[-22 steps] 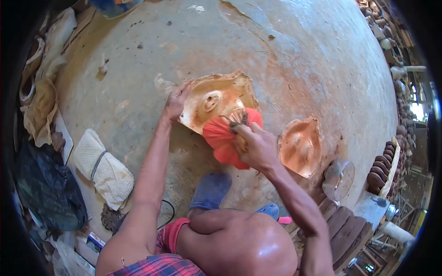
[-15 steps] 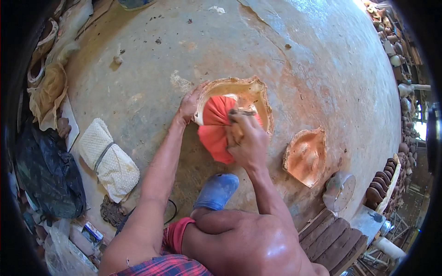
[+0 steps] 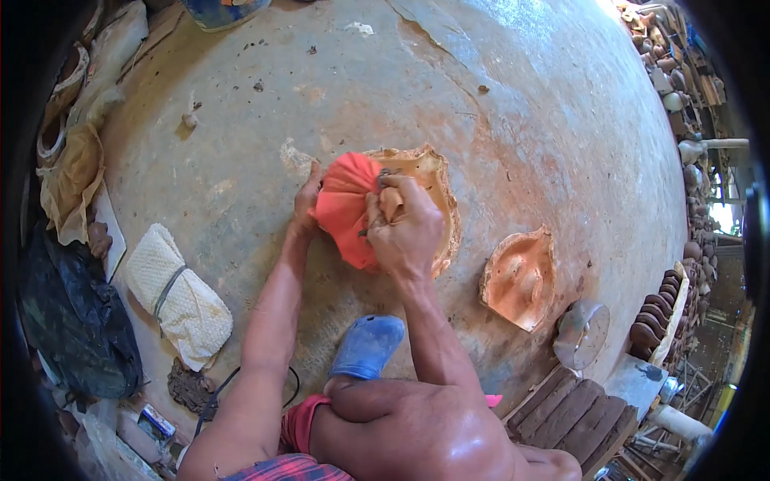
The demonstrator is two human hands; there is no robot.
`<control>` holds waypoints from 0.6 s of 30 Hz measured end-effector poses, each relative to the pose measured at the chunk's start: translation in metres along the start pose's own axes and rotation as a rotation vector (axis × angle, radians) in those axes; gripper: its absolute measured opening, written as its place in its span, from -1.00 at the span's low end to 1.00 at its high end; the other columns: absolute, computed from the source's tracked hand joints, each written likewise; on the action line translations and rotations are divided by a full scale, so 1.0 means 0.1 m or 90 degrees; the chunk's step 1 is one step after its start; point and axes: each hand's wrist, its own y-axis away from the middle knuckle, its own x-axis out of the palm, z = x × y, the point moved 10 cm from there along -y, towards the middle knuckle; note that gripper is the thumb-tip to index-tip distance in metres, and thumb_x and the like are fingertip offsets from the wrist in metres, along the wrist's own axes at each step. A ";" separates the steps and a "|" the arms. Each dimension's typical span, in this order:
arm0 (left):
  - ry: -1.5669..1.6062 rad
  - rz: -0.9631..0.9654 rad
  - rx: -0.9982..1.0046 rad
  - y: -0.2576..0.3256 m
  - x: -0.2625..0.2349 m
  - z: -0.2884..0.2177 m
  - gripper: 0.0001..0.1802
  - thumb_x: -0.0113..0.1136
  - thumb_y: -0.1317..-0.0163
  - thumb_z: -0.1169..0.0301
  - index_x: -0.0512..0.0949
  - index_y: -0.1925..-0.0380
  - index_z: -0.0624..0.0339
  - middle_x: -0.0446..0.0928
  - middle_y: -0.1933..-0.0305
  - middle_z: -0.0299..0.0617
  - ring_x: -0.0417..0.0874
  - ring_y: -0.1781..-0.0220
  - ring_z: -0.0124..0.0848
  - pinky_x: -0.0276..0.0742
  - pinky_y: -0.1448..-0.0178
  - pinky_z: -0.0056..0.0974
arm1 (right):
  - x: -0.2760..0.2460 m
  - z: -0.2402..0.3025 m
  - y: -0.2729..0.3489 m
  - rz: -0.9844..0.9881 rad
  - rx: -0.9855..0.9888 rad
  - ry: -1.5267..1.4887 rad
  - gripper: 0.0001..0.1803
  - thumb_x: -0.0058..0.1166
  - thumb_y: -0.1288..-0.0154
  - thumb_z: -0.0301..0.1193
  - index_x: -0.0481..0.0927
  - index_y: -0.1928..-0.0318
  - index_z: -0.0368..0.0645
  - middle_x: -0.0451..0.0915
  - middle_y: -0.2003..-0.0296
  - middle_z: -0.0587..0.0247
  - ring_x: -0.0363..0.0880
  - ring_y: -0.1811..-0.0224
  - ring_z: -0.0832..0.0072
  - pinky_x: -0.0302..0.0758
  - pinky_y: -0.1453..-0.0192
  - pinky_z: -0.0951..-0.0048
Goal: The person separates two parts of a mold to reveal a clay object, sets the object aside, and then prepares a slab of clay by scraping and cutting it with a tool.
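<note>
A pale, rough-edged mould (image 3: pixel 443 186) with a hollow inside lies on the floor in front of me. Over its left part sits a red-orange cloth bag (image 3: pixel 345 210), bunched and tied at its neck. My right hand (image 3: pixel 409 228) is closed round that gathered neck. At the left side my left hand (image 3: pixel 305 202) grips the mould's edge; the cloth hides part of the rim and the fingertips. A smaller orange-brown mould (image 3: pixel 520 279), its hollow facing up, lies to the right, apart from both hands.
On the left are a folded white cloth (image 3: pixel 180 297) with a dark band and a black plastic sheet (image 3: pixel 76 317). A round metal-rimmed container (image 3: pixel 581 333) and dark clay slabs (image 3: pixel 573 417) stand at right. My blue shoe (image 3: pixel 367 346) is close by.
The cloth bag and my right hand have shifted left across the mould, covering its left rim. More of the mould's right inside shows. The whole view has shifted slightly.
</note>
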 end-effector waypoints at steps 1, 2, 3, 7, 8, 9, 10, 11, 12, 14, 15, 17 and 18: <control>-0.157 -0.056 0.060 -0.03 -0.08 -0.08 -0.14 -0.30 -0.66 -0.21 0.37 -0.46 0.42 0.51 -0.43 0.18 0.59 -0.44 -0.04 0.49 -0.56 0.02 | -0.01 -0.03 -0.06 -0.001 0.002 0.001 -0.74 0.37 -0.25 -0.28 0.72 0.07 -0.03 0.77 0.19 -0.01 0.76 0.13 -0.03 0.65 0.04 0.02; -0.158 -0.057 0.058 -0.03 -0.09 -0.07 -0.14 -0.30 -0.66 -0.21 0.37 -0.46 0.42 0.51 -0.43 0.18 0.59 -0.44 -0.04 0.49 -0.56 0.02 | 0.05 -0.11 -0.14 0.036 0.034 0.098 -0.74 0.38 -0.25 -0.28 0.73 0.07 -0.02 0.77 0.20 -0.01 0.77 0.13 0.00 0.65 0.04 0.05; -0.185 -0.074 0.073 0.01 -0.15 -0.09 -0.26 -0.20 -0.66 -0.06 0.37 -0.47 0.38 0.54 -0.42 0.11 0.61 -0.42 -0.11 0.52 -0.52 -0.05 | 0.10 -0.20 -0.19 0.073 0.066 0.194 -0.73 0.39 -0.24 -0.29 0.74 0.06 0.00 0.77 0.21 -0.01 0.78 0.14 0.02 0.66 0.03 0.07; -0.200 -0.078 0.111 -0.02 -0.02 -0.23 -0.48 0.08 -0.61 0.31 0.44 -0.47 0.28 0.63 -0.36 -0.07 0.68 -0.32 -0.31 0.60 -0.38 -0.27 | -0.01 -0.29 -0.47 0.115 0.110 0.154 -0.77 0.29 -0.20 -0.35 0.72 0.11 -0.05 0.76 0.25 -0.06 0.76 0.17 -0.04 0.65 0.06 -0.02; -0.164 -0.073 0.105 0.02 0.00 -0.20 -0.50 0.15 -0.57 0.40 0.48 -0.45 0.25 0.66 -0.32 -0.10 0.71 -0.26 -0.37 0.63 -0.31 -0.33 | -0.12 -0.28 -0.47 0.044 0.086 0.082 -0.79 0.31 -0.19 -0.34 0.74 0.15 -0.04 0.77 0.28 -0.03 0.77 0.18 0.00 0.65 0.05 0.00; -0.165 -0.080 0.099 0.04 0.01 -0.17 -0.50 0.15 -0.57 0.40 0.48 -0.45 0.25 0.66 -0.32 -0.10 0.71 -0.26 -0.37 0.63 -0.31 -0.33 | -0.08 -0.36 -0.45 0.050 0.092 0.081 -0.79 0.31 -0.19 -0.34 0.74 0.15 -0.04 0.77 0.28 -0.03 0.77 0.18 0.00 0.65 0.05 0.00; -0.167 -0.093 0.117 0.00 0.04 -0.20 -0.52 0.14 -0.57 0.41 0.50 -0.44 0.25 0.66 -0.32 -0.10 0.72 -0.26 -0.37 0.65 -0.29 -0.33 | -0.11 -0.41 -0.49 0.020 0.088 0.145 -0.79 0.32 -0.20 -0.33 0.76 0.15 -0.03 0.77 0.28 -0.02 0.78 0.18 0.01 0.66 0.06 0.01; -0.170 -0.107 0.134 -0.02 0.06 -0.23 -0.54 0.13 -0.58 0.42 0.52 -0.42 0.26 0.66 -0.31 -0.10 0.72 -0.25 -0.36 0.66 -0.28 -0.32 | -0.16 -0.45 -0.51 -0.009 0.084 0.209 -0.80 0.34 -0.21 -0.31 0.77 0.15 -0.02 0.78 0.28 -0.01 0.79 0.18 0.03 0.66 0.07 0.03; -0.166 -0.103 0.133 -0.01 0.05 -0.19 -0.54 0.13 -0.58 0.42 0.52 -0.42 0.26 0.66 -0.31 -0.10 0.72 -0.25 -0.36 0.66 -0.28 -0.32 | -0.18 -0.53 -0.52 -0.011 0.084 0.214 -0.80 0.34 -0.21 -0.31 0.77 0.15 -0.02 0.78 0.28 -0.01 0.79 0.18 0.03 0.66 0.07 0.03; -0.073 -0.074 0.134 0.01 -0.02 -0.20 -0.54 0.15 -0.56 0.45 0.52 -0.41 0.28 0.67 -0.31 -0.11 0.72 -0.24 -0.37 0.67 -0.30 -0.30 | -0.21 -0.64 -0.62 -0.011 0.132 0.157 -0.78 0.37 -0.21 -0.31 0.76 0.13 -0.05 0.78 0.28 -0.03 0.80 0.18 0.04 0.67 0.07 0.05; -0.075 -0.075 0.143 -0.05 -0.05 -0.26 -0.54 0.15 -0.56 0.45 0.52 -0.41 0.28 0.67 -0.31 -0.11 0.72 -0.24 -0.37 0.67 -0.30 -0.30 | -0.24 -0.65 -0.71 -0.010 0.125 0.151 -0.78 0.37 -0.21 -0.31 0.76 0.13 -0.05 0.78 0.28 -0.03 0.80 0.18 0.04 0.67 0.07 0.05; -0.106 -0.060 0.130 -0.09 -0.06 -0.22 -0.54 0.17 -0.55 0.48 0.53 -0.41 0.28 0.67 -0.31 -0.10 0.72 -0.25 -0.37 0.67 -0.33 -0.28 | -0.46 -0.58 -0.71 -0.113 0.133 0.042 -0.77 0.40 -0.21 -0.31 0.77 0.12 -0.04 0.79 0.27 -0.03 0.81 0.16 0.05 0.67 0.06 0.05; -0.106 -0.067 0.124 -0.04 -0.10 -0.19 -0.54 0.17 -0.55 0.48 0.53 -0.41 0.28 0.67 -0.31 -0.10 0.72 -0.25 -0.37 0.67 -0.33 -0.28 | -0.50 -0.64 -0.67 -0.155 0.144 0.003 -0.74 0.43 -0.19 -0.33 0.77 0.11 -0.05 0.79 0.29 0.00 0.81 0.19 0.08 0.67 0.06 0.10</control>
